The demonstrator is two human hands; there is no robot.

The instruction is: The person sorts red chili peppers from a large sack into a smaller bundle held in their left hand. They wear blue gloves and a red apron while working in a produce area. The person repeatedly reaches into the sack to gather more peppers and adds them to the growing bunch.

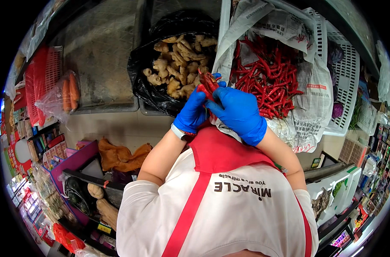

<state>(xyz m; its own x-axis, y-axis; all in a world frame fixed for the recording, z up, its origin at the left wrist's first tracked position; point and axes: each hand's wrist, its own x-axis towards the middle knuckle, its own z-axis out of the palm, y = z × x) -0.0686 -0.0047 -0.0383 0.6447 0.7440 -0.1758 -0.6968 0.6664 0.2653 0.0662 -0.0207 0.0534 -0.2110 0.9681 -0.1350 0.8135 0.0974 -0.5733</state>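
Both my hands wear blue gloves and meet in front of my chest. My left hand (191, 112) is closed around a small bunch of red chili peppers (208, 84), whose tips stick out above the fingers. From the other side, my right hand (240, 112) grips the same bunch, its thumb and fingers pressed on the peppers. Part of the bunch is hidden behind the gloves. Just right of my hands, a heap of red chilies (268, 73) lies on printed newspaper (317, 103) in a white crate. Pieces of ginger (178, 64) fill a black plastic bag (139, 64) to the left.
A dark tray (103, 55) stands left of the ginger. Carrots in a clear bag (70, 92) lie beside a red basket (43, 73). At the right is a white slotted crate (347, 81) with purple cabbage (337, 109). Brown cloth (122, 154) and squash (107, 212) sit at lower left.
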